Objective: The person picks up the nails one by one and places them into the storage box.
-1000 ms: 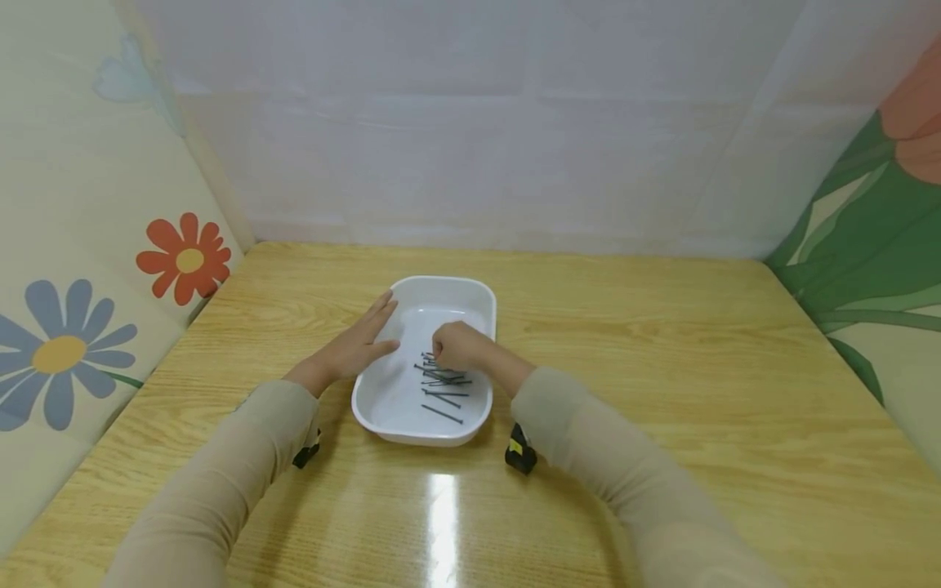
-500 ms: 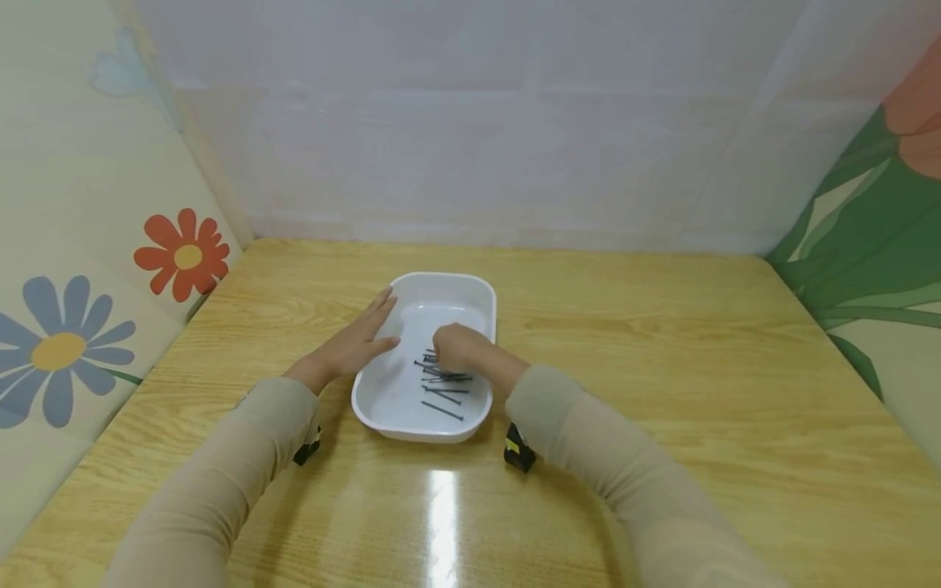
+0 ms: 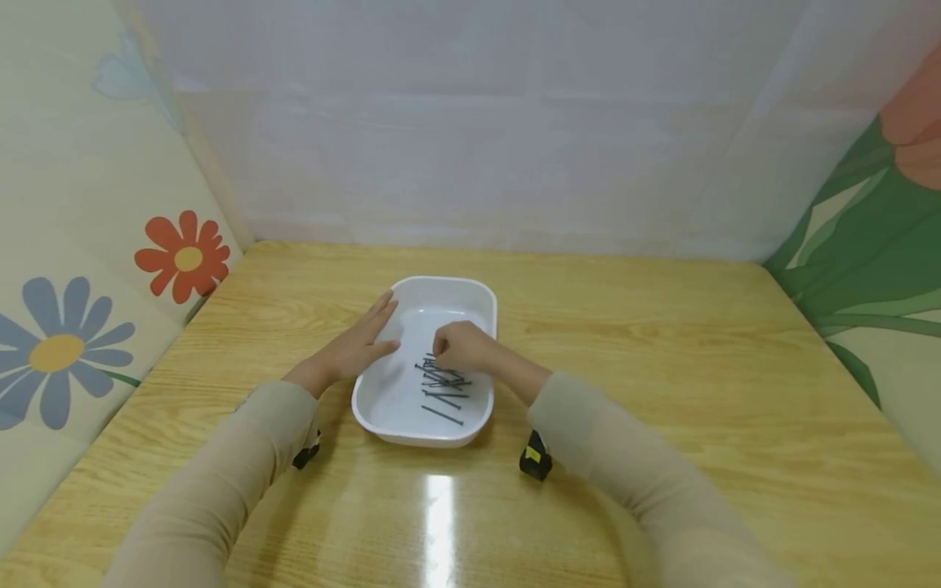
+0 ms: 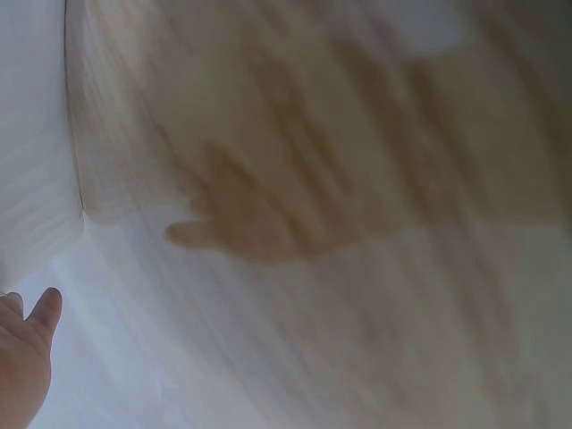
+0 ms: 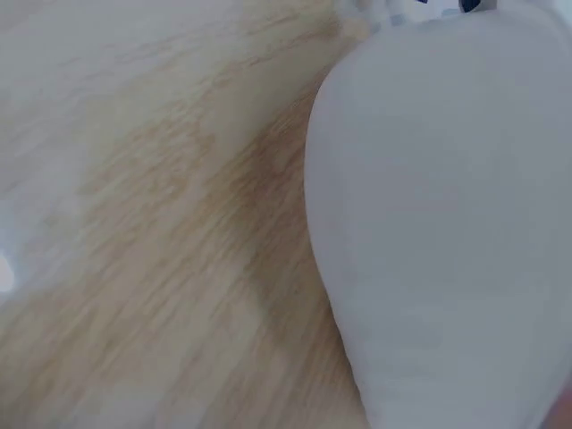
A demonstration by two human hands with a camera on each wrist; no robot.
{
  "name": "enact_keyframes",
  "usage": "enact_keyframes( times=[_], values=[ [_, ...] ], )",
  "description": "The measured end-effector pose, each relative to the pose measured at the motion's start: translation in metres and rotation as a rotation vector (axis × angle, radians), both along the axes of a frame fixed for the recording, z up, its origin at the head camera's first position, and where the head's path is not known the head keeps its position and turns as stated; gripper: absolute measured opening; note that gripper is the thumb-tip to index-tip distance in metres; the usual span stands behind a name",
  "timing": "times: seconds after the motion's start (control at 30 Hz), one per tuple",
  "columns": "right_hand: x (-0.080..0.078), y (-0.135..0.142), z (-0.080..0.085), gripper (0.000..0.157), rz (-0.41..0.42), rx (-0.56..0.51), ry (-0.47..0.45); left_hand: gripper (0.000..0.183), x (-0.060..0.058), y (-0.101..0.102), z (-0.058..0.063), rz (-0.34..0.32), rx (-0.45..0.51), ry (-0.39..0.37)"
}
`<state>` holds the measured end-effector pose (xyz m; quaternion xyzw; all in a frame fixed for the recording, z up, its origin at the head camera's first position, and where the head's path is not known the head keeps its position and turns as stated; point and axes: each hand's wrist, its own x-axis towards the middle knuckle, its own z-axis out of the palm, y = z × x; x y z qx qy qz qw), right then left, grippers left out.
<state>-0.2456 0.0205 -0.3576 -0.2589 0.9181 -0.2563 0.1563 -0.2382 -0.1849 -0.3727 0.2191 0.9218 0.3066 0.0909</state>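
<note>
In the head view a white plastic tray (image 3: pixel 390 400) stands on the table, with several long dark nails (image 3: pixel 443 415) lying loosely crossed in its right half. My left hand (image 3: pixel 355 347) rests against the tray's left rim, thumb spread over the inside and fingers straight along the edge; it grips nothing. Inside the tray, my right hand (image 3: pixel 465 347) has its fingers curled down at the upper end of the nail heap and pinches there; its fingertips and what lies under them are hidden. The left wrist view shows part of the left hand (image 4: pixel 22 366) beside the tray's white wall (image 4: pixel 36 134).
The wood-grain table (image 3: pixel 662 351) reaches back to a pale cloth backdrop (image 3: pixel 478 147). Flower-printed panels (image 3: pixel 66 188) border it at both sides. Black wrist devices (image 3: pixel 535 456) hang under the sleeves. Mostly sleeve (image 5: pixel 438 214) fills the right wrist view.
My right forearm and wrist have swung slightly to the right, while the curled fingers stay over the same spot. Some nails near them lie a little differently. The left hand has held still.
</note>
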Motion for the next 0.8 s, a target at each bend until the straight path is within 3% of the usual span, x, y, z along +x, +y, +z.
enact_keyframes(
  times=[0.5,0.8],
  values=[
    [0.016,0.039,0.01,0.015,0.037,-0.328,-0.113,0.064,0.0,0.001,0.002,0.007,-0.021,0.0],
    [0.028,0.057,0.015,0.02,0.048,-0.427,-0.174,0.064,0.0,0.001,0.0,0.006,-0.014,-0.006]
  ],
)
